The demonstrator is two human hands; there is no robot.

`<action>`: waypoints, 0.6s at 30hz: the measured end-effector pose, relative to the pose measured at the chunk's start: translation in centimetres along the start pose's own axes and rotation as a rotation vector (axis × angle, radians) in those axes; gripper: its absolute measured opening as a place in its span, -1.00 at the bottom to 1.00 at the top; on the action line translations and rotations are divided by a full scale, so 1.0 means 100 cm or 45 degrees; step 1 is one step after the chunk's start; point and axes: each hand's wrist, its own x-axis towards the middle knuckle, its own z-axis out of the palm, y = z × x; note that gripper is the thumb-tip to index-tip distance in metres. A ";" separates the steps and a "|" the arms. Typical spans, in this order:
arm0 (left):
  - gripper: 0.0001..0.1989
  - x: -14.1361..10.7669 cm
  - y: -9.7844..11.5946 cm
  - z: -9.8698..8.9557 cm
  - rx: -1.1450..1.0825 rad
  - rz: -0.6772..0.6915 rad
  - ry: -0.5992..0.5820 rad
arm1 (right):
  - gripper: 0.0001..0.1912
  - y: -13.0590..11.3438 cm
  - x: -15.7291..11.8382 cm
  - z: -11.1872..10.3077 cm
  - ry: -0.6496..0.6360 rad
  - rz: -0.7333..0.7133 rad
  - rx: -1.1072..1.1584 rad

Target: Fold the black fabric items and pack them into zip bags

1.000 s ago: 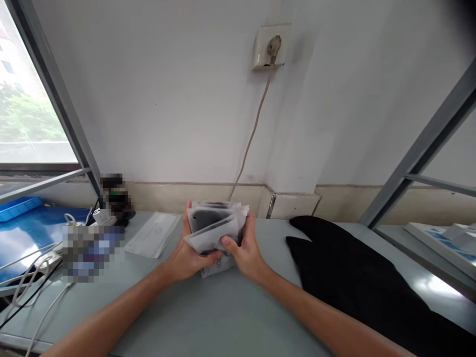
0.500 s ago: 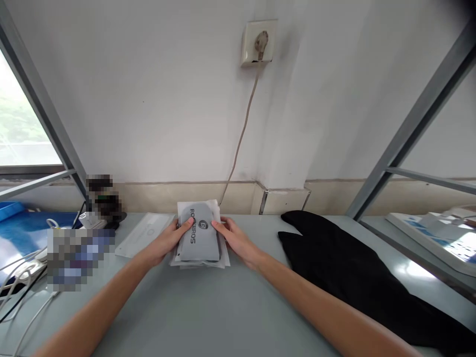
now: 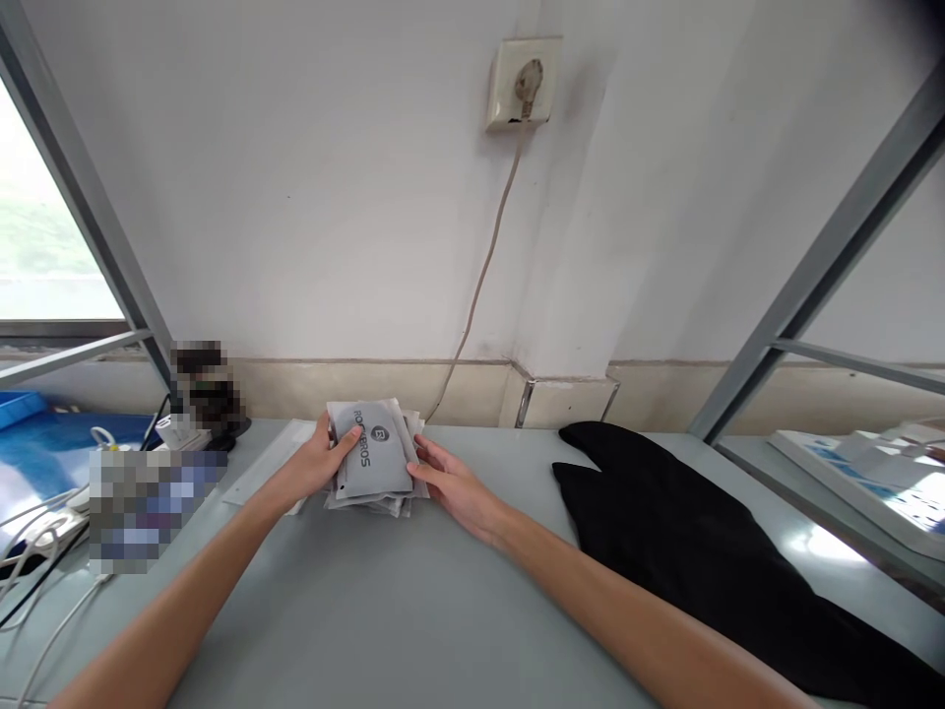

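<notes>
A stack of grey packets in clear bags (image 3: 376, 463) is between my two hands above the table, its top packet printed ROCKBROS. My left hand (image 3: 319, 461) grips the stack's left edge, thumb on top. At the right edge, my right hand (image 3: 447, 478) touches the stack with its thumb, its fingers apart behind the edge. The stack is slightly fanned and tilted. Partly behind my left hand, a flat clear bag (image 3: 270, 458) lies on the grey table (image 3: 413, 611).
Black cloth (image 3: 686, 532) covers much of the table's right side. Cables and a power strip (image 3: 181, 433) are at the left, near a blue tray (image 3: 22, 409). A cord hangs from the wall socket (image 3: 524, 84). Grey metal posts (image 3: 804, 266) rise at both sides.
The stack has moved left and slightly up with my hands, and its packets are now more fanned. My right hand's fingers have loosened from its edge.
</notes>
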 end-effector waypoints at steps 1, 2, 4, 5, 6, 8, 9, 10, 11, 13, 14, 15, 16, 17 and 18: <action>-0.23 0.001 -0.002 -0.002 0.100 0.007 -0.006 | -0.44 0.000 0.001 0.000 0.019 0.013 0.003; -0.18 0.002 -0.004 -0.005 0.213 0.000 -0.006 | -0.45 -0.001 0.003 0.000 0.028 0.027 0.008; -0.09 0.005 -0.008 -0.009 0.423 -0.043 -0.007 | -0.47 -0.003 0.005 0.000 -0.009 0.060 0.002; -0.06 0.006 -0.010 -0.011 0.500 -0.064 -0.006 | -0.46 -0.004 0.005 0.000 -0.046 0.074 -0.021; -0.06 0.007 -0.011 -0.011 0.558 -0.070 0.012 | -0.44 -0.004 0.006 -0.001 -0.075 0.082 -0.062; -0.13 0.008 -0.010 -0.011 0.630 0.022 0.157 | -0.37 -0.002 0.007 -0.001 -0.048 0.071 -0.208; -0.20 0.006 -0.008 -0.010 0.648 0.126 0.284 | -0.34 0.000 0.008 0.000 0.017 0.042 -0.322; -0.28 0.004 -0.004 -0.008 0.650 0.254 0.411 | -0.32 0.002 0.008 0.000 0.104 -0.005 -0.457; -0.37 0.002 0.000 -0.005 0.638 0.388 0.503 | -0.31 0.005 0.008 0.001 0.194 -0.059 -0.591; -0.49 -0.005 0.008 0.002 0.589 0.580 0.462 | -0.36 0.009 0.008 0.002 0.314 -0.159 -0.785; -0.51 -0.008 0.010 0.006 0.573 0.613 0.358 | -0.41 0.011 0.007 0.003 0.331 -0.192 -0.828; -0.51 -0.011 0.012 0.010 0.576 0.619 0.244 | -0.45 0.012 0.006 0.003 0.322 -0.209 -0.838; -0.49 -0.012 0.011 0.014 0.594 0.619 0.156 | -0.49 0.012 0.006 0.004 0.302 -0.214 -0.833; -0.45 -0.013 0.008 0.018 0.631 0.625 0.089 | -0.52 0.012 0.005 0.004 0.280 -0.217 -0.827; -0.42 -0.012 0.004 0.022 0.678 0.643 0.046 | -0.54 0.013 0.004 0.004 0.260 -0.218 -0.829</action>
